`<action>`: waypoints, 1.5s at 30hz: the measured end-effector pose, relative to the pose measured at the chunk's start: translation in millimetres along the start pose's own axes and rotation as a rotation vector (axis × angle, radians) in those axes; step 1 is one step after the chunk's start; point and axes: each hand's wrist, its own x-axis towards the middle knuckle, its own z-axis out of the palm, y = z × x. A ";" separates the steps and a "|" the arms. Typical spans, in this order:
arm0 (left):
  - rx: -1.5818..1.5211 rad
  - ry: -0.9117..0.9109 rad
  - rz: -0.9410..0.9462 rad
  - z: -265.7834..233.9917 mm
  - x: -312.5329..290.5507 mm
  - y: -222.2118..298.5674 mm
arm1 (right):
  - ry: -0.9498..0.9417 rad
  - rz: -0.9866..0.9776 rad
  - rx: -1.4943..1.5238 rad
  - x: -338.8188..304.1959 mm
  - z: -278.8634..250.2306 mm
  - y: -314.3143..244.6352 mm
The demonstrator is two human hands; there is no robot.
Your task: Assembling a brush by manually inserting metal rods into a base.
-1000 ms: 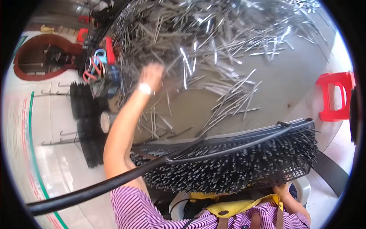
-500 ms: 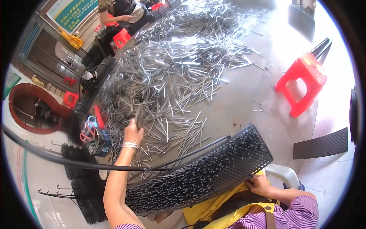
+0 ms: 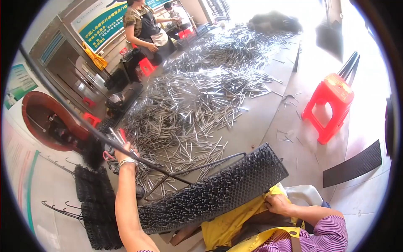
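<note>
My left hand (image 3: pixel 126 154) reaches out past the black rod. Its fingers are closed around a small bunch of thin silvery strips (image 3: pixel 115 137) that stick out beyond the fingertips. Across my lap lies a long black perforated board (image 3: pixel 218 191), tilted, with many short dark pegs standing in its holes. Fewer pegs show toward its right end. My right hand (image 3: pixel 277 204) is curled against the yellow apron (image 3: pixel 226 229), just below the board's right edge. What its fingers hold, if anything, is hidden.
A wide heap of silvery strips (image 3: pixel 201 96) covers the tabletop. A bent black rod (image 3: pixel 153 166) crosses in front of me. Red stool (image 3: pixel 329 107) and black mat (image 3: pixel 352 164) are at right. Black racks (image 3: pixel 98 206) hang left. A person (image 3: pixel 145 31) stands far left; another is behind.
My left hand has moved left and slightly down, away from the heap's near part, with strips in it. The right hand has shifted slightly left. The far person now stands upright.
</note>
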 end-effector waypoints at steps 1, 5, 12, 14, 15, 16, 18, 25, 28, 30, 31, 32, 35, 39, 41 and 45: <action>0.016 0.062 0.090 -20.6 -3.1 7.6 | 0.012 -0.021 -0.008 -5.7 1.6 -0.5; -0.061 0.057 -0.034 -27.7 -57.5 37.5 | -0.010 -0.061 -0.009 3.6 2.3 8.9; -0.116 -0.182 0.096 -49.7 -192.5 31.7 | -0.072 -0.205 0.071 -9.0 -6.7 -17.3; -0.111 -0.183 0.028 -37.2 -242.2 15.3 | 0.109 -0.528 0.205 -6.0 -20.5 -38.9; -0.154 -0.231 0.015 -19.3 -275.2 10.3 | 0.185 -0.572 0.267 -3.9 -27.9 -49.1; -0.206 -0.239 -0.017 -23.4 -285.0 -15.4 | 0.252 -0.637 0.330 -5.6 -35.5 -60.8; -0.161 -0.357 0.002 2.2 -326.5 -39.7 | 0.196 -0.498 0.622 -7.9 -47.8 -79.1; -0.002 -0.684 -0.096 32.2 -413.7 -93.0 | 0.093 -0.364 1.229 -8.8 -63.8 -119.1; -0.078 -0.789 -0.175 20.4 -417.3 -117.6 | 0.049 -0.382 1.305 -14.7 -57.3 -135.8; -0.117 -0.798 -0.220 15.1 -415.7 -119.9 | 0.035 -0.424 1.385 -17.9 -51.3 -139.8; -0.169 -0.838 -0.296 14.4 -417.3 -120.9 | 0.000 -0.405 1.368 -16.4 -45.9 -136.4; -0.223 -0.871 -0.380 10.3 -421.5 -122.4 | -0.038 -0.379 1.353 -17.5 -39.8 -133.5; -0.223 -0.858 -0.523 8.2 -422.0 -129.4 | 0.008 -0.326 1.335 -22.2 -30.1 -127.3; -0.028 -0.853 -0.514 11.4 -415.8 -144.6 | 0.113 -0.187 1.227 -21.4 -20.3 -110.4; 0.031 -0.890 -0.473 13.4 -416.1 -140.0 | 0.073 -0.161 1.229 -20.0 -16.3 -101.8; -0.034 -0.936 -0.474 15.4 -415.2 -141.0 | -0.064 0.003 1.444 -21.1 -33.6 -101.1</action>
